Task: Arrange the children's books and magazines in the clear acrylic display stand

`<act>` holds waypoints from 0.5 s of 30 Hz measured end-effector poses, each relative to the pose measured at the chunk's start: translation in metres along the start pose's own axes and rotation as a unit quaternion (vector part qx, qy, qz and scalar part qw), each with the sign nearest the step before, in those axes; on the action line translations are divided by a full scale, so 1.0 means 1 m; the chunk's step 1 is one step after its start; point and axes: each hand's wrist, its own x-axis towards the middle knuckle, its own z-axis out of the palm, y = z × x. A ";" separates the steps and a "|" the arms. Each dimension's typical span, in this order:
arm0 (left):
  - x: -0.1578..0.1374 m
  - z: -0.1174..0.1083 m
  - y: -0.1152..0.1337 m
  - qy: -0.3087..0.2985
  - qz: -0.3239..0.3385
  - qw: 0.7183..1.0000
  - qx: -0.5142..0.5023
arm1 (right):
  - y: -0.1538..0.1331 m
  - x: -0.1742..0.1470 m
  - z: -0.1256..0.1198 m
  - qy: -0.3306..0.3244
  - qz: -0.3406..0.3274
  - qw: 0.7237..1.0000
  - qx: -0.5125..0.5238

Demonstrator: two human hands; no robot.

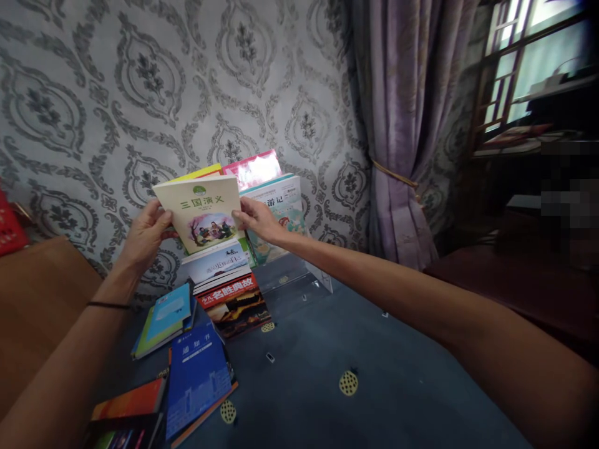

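Between my two hands is a cream book (201,215) with green Chinese characters and a picture of people under pink blossom. My left hand (147,234) grips its left edge, thumb on the cover. At the right edge, my right hand (259,219) pinches the book near mid-height. Behind it stand a pink glossy book (255,169) and a teal-and-white book (283,212), leaning toward the wall. Just below the cream book are a pale blue book (222,265) and a red-and-dark book (236,304), leaning in a stack.
A blue booklet (199,380), a light blue book (169,312) and an orange book (131,402) lie at the left of the dark blue tablecloth (318,362). Patterned wallpaper (150,75) rises behind. A purple curtain (402,112) hangs at right; a wooden cabinet (47,299) stands left.
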 end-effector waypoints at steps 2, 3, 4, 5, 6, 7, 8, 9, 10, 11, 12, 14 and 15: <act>0.000 0.001 0.000 0.002 -0.003 1.000 0.003 | 0.000 -0.001 0.000 0.010 0.004 1.000 0.005; 0.000 0.001 0.000 0.002 -0.005 1.000 0.004 | -0.001 -0.002 -0.001 0.014 0.004 1.000 0.009; 0.000 0.001 -0.001 0.001 -0.008 1.000 0.004 | -0.001 -0.003 -0.001 0.012 0.004 1.000 0.011; -0.001 0.001 -0.001 0.000 -0.010 1.000 0.004 | -0.002 -0.003 -0.001 0.009 0.002 1.000 0.013; -0.001 0.000 -0.002 -0.003 -0.012 1.000 0.004 | -0.002 -0.004 -0.001 0.006 0.001 1.000 0.014; -0.001 -0.001 -0.003 -0.006 -0.013 1.000 0.004 | -0.002 -0.004 -0.001 0.003 0.001 1.000 0.014; -0.001 -0.002 -0.004 -0.008 -0.014 1.000 0.004 | -0.003 -0.004 -0.001 0.001 0.001 1.000 0.013; -0.002 -0.003 -0.005 -0.009 -0.015 1.000 0.004 | -0.004 -0.003 -0.001 0.001 0.002 1.000 0.009; -0.002 -0.004 -0.006 -0.009 -0.015 1.000 0.004 | -0.004 -0.003 -0.001 0.003 0.003 1.000 0.003; -0.002 -0.006 -0.008 -0.008 -0.016 1.000 0.005 | -0.005 -0.002 0.000 0.005 0.004 1.000 -0.004; -0.002 -0.007 -0.009 -0.007 -0.018 1.000 0.007 | -0.006 -0.001 0.000 0.007 0.005 1.000 -0.012; -0.002 -0.011 -0.013 -0.005 -0.026 1.000 0.011 | -0.008 0.002 0.003 0.009 0.009 1.000 -0.024; -0.003 -0.012 -0.014 -0.004 -0.032 0.999 0.012 | -0.009 0.003 0.004 0.008 0.012 1.000 -0.026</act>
